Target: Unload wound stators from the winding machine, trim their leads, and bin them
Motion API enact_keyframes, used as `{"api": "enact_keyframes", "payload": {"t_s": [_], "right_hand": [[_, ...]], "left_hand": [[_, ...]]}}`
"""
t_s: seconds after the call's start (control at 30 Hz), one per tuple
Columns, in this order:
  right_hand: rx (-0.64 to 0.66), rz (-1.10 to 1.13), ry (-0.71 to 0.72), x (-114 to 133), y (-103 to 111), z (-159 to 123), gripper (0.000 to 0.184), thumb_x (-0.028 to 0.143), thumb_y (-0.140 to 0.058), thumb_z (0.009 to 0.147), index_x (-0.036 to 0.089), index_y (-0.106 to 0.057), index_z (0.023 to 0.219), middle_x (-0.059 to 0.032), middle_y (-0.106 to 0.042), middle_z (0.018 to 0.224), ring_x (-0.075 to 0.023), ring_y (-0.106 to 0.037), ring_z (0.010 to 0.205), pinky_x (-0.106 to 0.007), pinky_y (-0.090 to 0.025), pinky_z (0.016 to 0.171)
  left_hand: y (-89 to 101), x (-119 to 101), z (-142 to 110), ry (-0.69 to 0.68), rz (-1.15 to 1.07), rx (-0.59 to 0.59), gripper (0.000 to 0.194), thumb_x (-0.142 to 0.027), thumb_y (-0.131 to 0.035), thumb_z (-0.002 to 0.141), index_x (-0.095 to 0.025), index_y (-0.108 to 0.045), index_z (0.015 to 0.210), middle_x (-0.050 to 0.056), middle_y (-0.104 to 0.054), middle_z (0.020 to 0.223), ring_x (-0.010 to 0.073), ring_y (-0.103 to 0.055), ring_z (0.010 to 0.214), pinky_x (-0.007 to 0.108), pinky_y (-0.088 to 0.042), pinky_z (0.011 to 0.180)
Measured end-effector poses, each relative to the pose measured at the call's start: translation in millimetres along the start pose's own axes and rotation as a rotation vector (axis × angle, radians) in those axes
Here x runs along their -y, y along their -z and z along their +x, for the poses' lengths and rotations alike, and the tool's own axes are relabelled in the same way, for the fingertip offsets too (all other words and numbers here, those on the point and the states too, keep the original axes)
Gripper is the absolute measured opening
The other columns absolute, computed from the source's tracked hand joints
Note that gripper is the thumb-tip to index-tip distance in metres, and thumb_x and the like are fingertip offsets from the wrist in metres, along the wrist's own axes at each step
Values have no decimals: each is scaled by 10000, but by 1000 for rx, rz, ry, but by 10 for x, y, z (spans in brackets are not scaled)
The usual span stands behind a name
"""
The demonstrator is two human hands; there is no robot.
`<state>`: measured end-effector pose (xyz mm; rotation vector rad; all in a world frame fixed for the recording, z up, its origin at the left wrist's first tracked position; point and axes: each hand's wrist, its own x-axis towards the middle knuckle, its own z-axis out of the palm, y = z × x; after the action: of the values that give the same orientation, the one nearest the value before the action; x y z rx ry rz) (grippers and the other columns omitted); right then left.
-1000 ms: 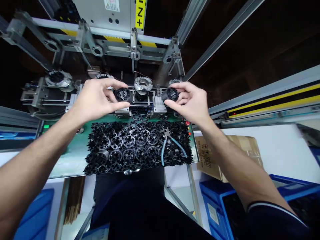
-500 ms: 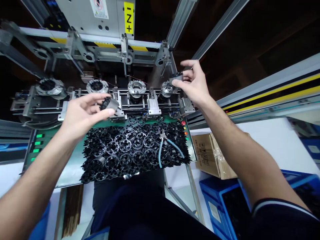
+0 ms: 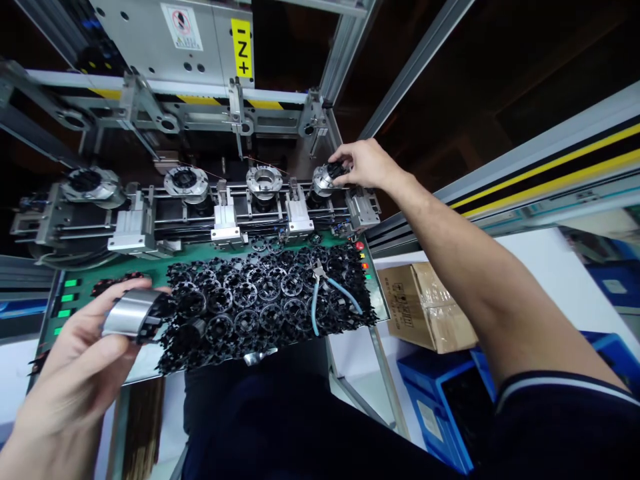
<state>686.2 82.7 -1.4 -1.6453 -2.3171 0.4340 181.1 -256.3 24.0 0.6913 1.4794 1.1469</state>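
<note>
At the lower left, my left hand (image 3: 85,363) grips a stator core (image 3: 131,316) by its steel outer wall. The black plastic fins of that core point right, toward the pile. My right hand (image 3: 367,165) is at the rightmost round metal fixture (image 3: 323,179). Its fingers and thumb are closed around another stator core (image 3: 336,170), tilted at the fixture's top; how far it is seated I cannot tell. Black parts sit in the leftmost fixture (image 3: 113,193) and in the second fixture (image 3: 197,183). A bare metal ring shows on the third fixture (image 3: 264,180).
Several black-finned stator cores (image 3: 245,293) lie packed together on the green bench top (image 3: 150,267). Pliers with blue handles (image 3: 314,303) rest on them. Metal blocks (image 3: 299,217) stand before the fixtures. A cardboard box (image 3: 425,307) and blue crates (image 3: 425,400) are at lower right.
My left hand has moved down and left, away from the fixtures, with its stator core. My right hand has lowered its core onto the rightmost fixture. The view has shifted slightly.
</note>
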Motion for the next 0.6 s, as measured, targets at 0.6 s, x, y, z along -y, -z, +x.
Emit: {"api": "enact_keyframes", "payload": {"t_s": [0.6], "right_hand": [[223,-214,113,-177,84,286,716,699,-999,863,281,-905,1436,-109,-929,1208,-386,-856,1142,-635,-711,1175]], "left_hand": [[139,305,-617,55,-322,-177,882,-616,-1255,388,-288,-991,1163,-4,-788,851,50,-564,546,163,-620,543]]}}
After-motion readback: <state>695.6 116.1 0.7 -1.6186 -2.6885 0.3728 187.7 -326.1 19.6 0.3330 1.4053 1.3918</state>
